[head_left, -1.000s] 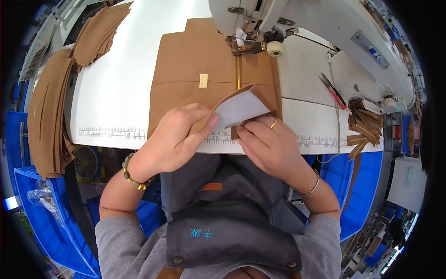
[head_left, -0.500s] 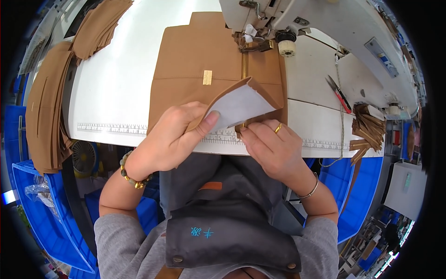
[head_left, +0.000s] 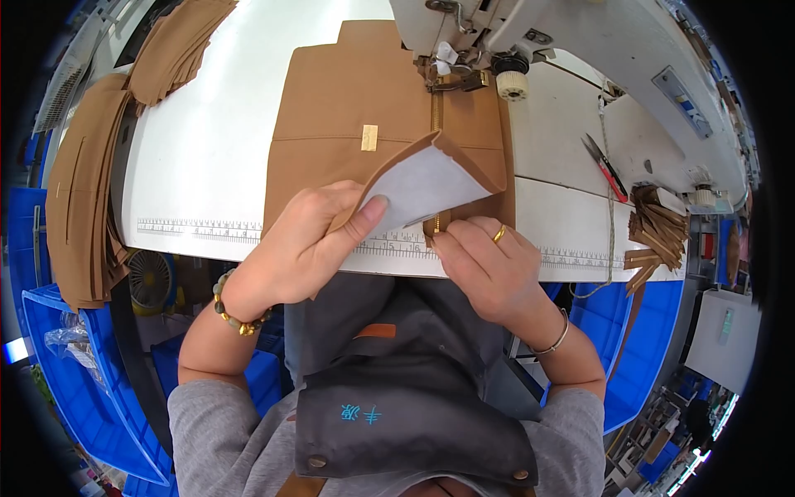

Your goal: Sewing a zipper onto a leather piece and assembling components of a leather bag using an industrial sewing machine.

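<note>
A brown leather-like panel [head_left: 331, 99] lies flat on the white table, its right part under the sewing machine's presser foot [head_left: 447, 81]. A brass-toothed zipper [head_left: 437, 112] runs down from the foot. My left hand [head_left: 319, 236] pinches a folded-back brown flap [head_left: 431, 178], thumb on its pale lining, and lifts it off the panel. At the zipper's near end, the fingers of my right hand [head_left: 489, 261] are closed on the zipper tape, close to the table's front edge. A small tan tab [head_left: 369, 137] sits on the panel's seam.
The white sewing machine [head_left: 580, 50] stands at the far right. Red-handled snips [head_left: 609, 170] and a bundle of brown strips [head_left: 654, 232] lie right. Stacked brown pieces [head_left: 87, 190] are at left. A ruler strip [head_left: 199, 228] follows the front edge; blue bins [head_left: 91, 398] stand below.
My right hand has shifted very slightly right with the zipper end. The lifted flap's upper corner has moved a little up and left. My left hand keeps its pinch.
</note>
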`<action>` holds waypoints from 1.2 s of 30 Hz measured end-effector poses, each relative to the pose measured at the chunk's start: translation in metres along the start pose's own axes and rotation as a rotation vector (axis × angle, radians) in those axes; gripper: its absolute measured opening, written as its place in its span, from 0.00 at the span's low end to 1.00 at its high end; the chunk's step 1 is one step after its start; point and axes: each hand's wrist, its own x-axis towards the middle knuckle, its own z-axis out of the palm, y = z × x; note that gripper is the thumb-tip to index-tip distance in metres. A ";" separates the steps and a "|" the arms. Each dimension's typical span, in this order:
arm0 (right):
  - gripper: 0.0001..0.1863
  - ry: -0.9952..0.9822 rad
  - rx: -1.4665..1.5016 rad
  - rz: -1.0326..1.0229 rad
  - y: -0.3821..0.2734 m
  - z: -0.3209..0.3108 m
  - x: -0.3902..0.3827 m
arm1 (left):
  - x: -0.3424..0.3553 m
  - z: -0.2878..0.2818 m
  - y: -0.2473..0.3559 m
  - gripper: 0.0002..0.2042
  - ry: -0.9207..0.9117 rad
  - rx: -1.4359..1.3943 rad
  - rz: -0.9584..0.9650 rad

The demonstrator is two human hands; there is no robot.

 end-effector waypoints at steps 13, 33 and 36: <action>0.21 -0.083 0.090 0.098 -0.029 0.007 -0.036 | -0.022 0.034 0.008 0.26 0.063 0.676 0.361; 0.16 -0.092 -0.098 0.059 -0.019 -0.006 0.003 | -0.017 0.019 -0.003 0.18 0.270 -0.290 -0.158; 0.15 -0.087 -0.114 0.048 -0.019 -0.005 0.004 | -0.015 0.021 -0.005 0.18 0.283 -0.275 -0.091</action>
